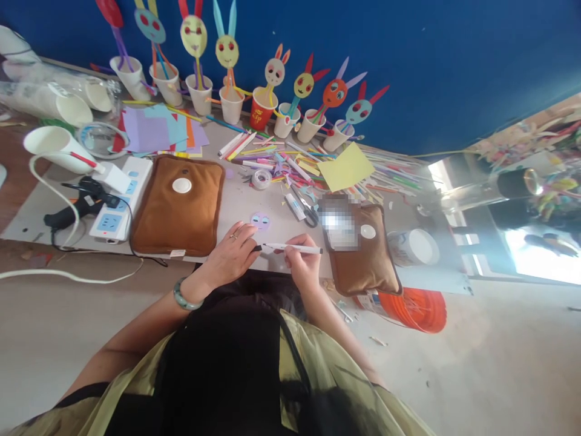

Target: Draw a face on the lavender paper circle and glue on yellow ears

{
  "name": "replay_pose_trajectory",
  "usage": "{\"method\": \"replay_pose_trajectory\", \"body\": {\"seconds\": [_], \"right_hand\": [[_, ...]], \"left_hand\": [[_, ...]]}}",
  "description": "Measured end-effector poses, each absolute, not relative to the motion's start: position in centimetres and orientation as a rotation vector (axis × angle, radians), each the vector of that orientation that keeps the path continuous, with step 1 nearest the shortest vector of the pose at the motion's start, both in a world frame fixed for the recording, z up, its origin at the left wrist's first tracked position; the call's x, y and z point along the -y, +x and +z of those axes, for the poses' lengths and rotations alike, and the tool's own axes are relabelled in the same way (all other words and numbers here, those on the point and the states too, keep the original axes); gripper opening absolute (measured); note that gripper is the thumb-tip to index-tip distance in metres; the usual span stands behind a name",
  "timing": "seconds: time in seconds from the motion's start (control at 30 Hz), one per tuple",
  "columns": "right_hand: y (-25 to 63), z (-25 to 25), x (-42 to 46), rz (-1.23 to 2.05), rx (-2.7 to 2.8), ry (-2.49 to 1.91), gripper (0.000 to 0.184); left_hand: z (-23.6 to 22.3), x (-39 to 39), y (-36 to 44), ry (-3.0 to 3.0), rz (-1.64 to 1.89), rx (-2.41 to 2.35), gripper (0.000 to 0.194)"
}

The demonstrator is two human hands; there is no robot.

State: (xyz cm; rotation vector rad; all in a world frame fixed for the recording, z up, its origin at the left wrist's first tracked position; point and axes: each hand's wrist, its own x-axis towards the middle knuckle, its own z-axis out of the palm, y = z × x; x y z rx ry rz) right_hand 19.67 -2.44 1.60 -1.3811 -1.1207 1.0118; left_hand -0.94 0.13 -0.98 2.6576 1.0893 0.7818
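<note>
My right hand (303, 261) grips a slim white marker (284, 246), its dark tip out and pointing left. A small black marker cap (257, 248) is pinched in the fingers of my left hand (232, 253). Just beyond my left fingertips, a pale purple paper disc (260, 221) lies on the table, with two drawn eyes on it. The left fingers reach the disc's lower edge; whether they press on it I cannot tell. The marker's tip is below the disc, apart from it.
Brown hot-water bags (179, 212) flank the work spot. Scissors (310, 215), a tape roll (261, 178) and scattered markers (238, 145) lie beyond. Paper cups (231, 106) with rabbit-faced figures line the blue wall. A power strip (122, 203) is at left, an orange bucket (415, 310) below right.
</note>
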Motion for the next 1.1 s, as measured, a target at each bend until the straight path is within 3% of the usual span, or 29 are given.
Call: {"method": "replay_pose_trajectory", "body": {"seconds": [0.37,0.63,1.1], "right_hand": [[19.2,1.6,3.0,1.05,1.11,-1.383,0.012],[19.3,1.3,2.1,0.903,1.093,-1.348,0.019],[19.4,0.5,0.8,0.819,1.212,-1.463,0.008]], "left_hand": [[-1.2,-0.1,-1.1,2.675,0.863,-1.1,0.014],[-1.1,0.1,-0.9,2.73,0.793,-1.065,0.018],[-0.8,-0.2,-0.5,2.83,0.691,-1.017,0.019]]}}
